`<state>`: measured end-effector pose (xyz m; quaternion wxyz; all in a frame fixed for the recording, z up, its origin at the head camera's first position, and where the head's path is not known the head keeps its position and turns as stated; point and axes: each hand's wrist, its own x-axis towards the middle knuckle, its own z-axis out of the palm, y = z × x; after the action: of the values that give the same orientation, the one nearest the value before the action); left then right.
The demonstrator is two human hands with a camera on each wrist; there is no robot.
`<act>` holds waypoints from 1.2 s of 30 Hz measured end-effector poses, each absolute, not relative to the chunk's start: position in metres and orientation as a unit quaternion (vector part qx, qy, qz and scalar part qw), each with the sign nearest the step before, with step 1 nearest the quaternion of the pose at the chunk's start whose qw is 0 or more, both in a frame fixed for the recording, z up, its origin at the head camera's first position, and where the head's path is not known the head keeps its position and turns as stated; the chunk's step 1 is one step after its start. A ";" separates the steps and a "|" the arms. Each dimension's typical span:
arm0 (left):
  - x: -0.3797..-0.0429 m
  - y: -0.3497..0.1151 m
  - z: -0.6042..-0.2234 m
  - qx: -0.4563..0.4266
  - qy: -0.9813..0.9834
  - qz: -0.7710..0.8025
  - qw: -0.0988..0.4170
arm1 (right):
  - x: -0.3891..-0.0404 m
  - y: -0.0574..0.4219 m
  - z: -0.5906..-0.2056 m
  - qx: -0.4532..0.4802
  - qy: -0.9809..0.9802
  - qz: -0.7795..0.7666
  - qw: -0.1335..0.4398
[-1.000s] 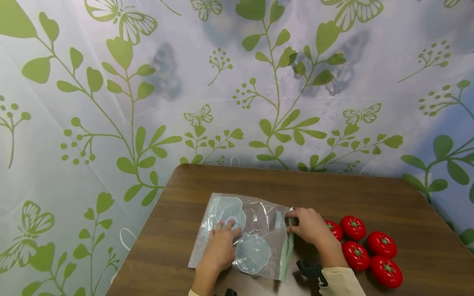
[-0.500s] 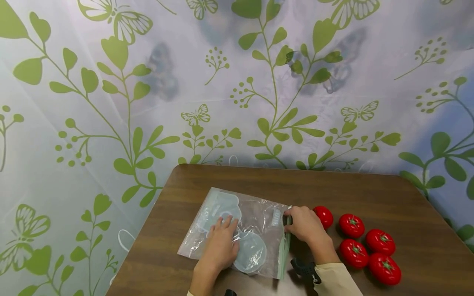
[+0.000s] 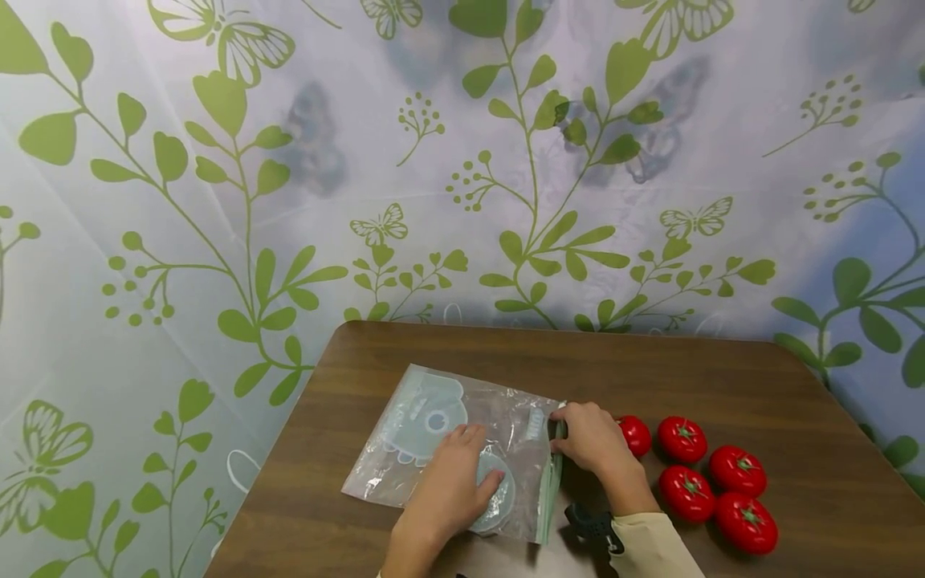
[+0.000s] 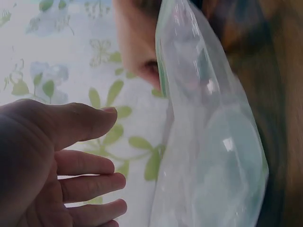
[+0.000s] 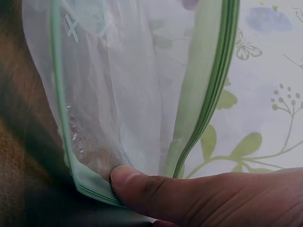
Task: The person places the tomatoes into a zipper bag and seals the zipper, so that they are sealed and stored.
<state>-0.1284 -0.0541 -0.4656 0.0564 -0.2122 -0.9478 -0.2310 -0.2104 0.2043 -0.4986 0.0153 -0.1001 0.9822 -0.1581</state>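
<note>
A clear zip-top bag [image 3: 499, 409] with a green-edged mouth lies on the table, printed with pale blue shapes. My right hand [image 3: 592, 437] pinches the bag's mouth at its far corner. In the right wrist view, the thumb of my right hand [image 5: 156, 191] presses inside the rim of the zip-top bag [image 5: 137, 85], and the mouth gapes apart. Above the bag's middle is my left hand [image 3: 451, 486], fingers loosely extended. The left wrist view shows a gap between my left hand [image 4: 61, 156] and the zip-top bag [image 4: 213, 142]; it holds nothing.
Several red tomatoes [image 3: 686, 494] with green tops sit right of my right hand on the brown wooden table [image 3: 614, 361]. A black wrist strap mount [image 3: 592, 523] is at the right sleeve. Behind the table hangs a leaf-and-butterfly printed curtain [image 3: 405, 160].
My left hand has moved right across the bag, uncovering the printed shape at its left. The bag has shifted slightly left. My right hand keeps its hold on the mouth.
</note>
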 end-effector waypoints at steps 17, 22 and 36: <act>-0.120 0.017 -0.473 -0.265 -0.951 -0.131 0.093 | -0.210 0.199 -0.496 -0.093 0.984 -0.149 0.015; -0.120 0.026 -0.481 -0.255 -0.957 -0.110 0.085 | -0.209 0.199 -0.495 -0.092 0.984 -0.150 0.015; -0.121 0.021 -0.489 -0.279 -0.951 -0.082 0.102 | -0.210 0.198 -0.495 -0.085 0.984 -0.153 0.020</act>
<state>-0.1207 0.0213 -0.4886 0.1019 -0.2793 -0.9513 -0.0817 -0.2100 0.1985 -0.4948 0.0197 -0.0854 0.9843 -0.1530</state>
